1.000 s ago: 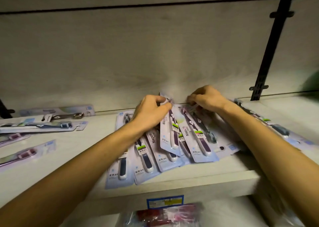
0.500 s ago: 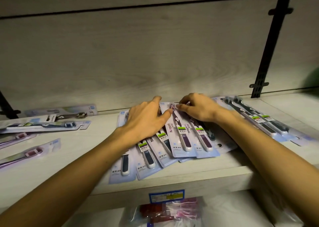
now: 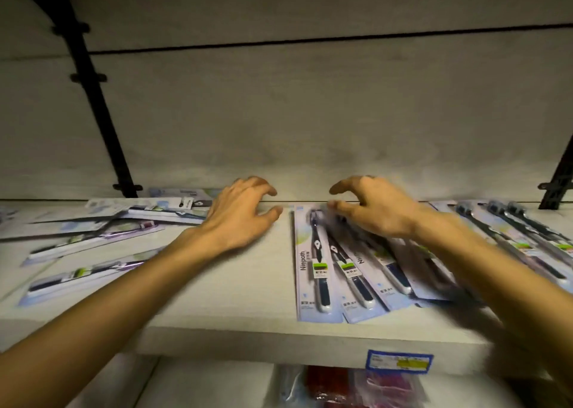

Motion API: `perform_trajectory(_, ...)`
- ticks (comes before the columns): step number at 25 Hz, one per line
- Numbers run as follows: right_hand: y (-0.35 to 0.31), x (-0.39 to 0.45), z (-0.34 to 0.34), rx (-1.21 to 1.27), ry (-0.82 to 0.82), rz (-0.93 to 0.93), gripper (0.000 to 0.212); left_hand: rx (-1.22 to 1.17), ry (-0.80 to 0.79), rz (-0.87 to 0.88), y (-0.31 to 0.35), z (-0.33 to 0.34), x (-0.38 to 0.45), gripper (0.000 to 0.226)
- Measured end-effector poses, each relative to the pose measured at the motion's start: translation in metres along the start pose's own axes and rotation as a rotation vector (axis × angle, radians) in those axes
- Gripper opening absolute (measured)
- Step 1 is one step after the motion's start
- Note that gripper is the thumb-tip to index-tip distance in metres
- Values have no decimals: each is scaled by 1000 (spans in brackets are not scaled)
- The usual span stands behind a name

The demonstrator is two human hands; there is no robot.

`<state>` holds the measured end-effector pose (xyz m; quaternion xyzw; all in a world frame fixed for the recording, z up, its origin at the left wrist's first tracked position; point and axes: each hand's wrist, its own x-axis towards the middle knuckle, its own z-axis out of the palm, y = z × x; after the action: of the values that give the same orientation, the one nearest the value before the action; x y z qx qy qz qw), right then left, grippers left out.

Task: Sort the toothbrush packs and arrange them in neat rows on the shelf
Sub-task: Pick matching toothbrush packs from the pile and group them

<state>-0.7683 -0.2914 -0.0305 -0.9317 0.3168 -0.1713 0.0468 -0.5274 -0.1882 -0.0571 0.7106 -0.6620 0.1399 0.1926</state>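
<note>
Shelf front edge [image 3: 279, 342] nearest, blue price tag [image 3: 399, 360] on its lip; red-pink packs [image 3: 356, 386] on the level below the tag, blurred. Above the tag, a fanned row of toothbrush packs [image 3: 322, 271] lies flat on the shelf, handles toward the edge, overlapping sideways, likely so each brand face shows. Right of that row, partly under the right forearm, more packs [image 3: 508, 240] lie angled, heads toward the back panel. Left of the row a bare strip of shelf, then loose packs [image 3: 93, 252] lying crosswise and unsorted, probably next to be sorted. Left hand [image 3: 238, 218] sits over the bare strip just left of the row, fingers spread and loosely curled, holding nothing; cannot tell if the palm touches the shelf. Right hand [image 3: 378, 212] hovers over the head end of the row, fingers wide and bent, thumb out, holding nothing; motion-blurred, contact with packs unclear. Behind the row, back panel [image 3: 310, 122]; black upright [image 3: 90, 97] far left, another bracket [image 3: 558, 184] far right.
</note>
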Motion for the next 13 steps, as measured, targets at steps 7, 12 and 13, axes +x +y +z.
perform_trajectory(7,-121,47,48,-86,-183,-194,67,151,-50,-160,-118,-37,-52,52)
perform_trajectory(12,-190,65,85,-63,-205,-286,65,100,18,-315,-184,-52,-94,37)
perform_trajectory(13,-200,68,93,-49,-190,-300,64,98,60,-318,-192,-52,-100,33)
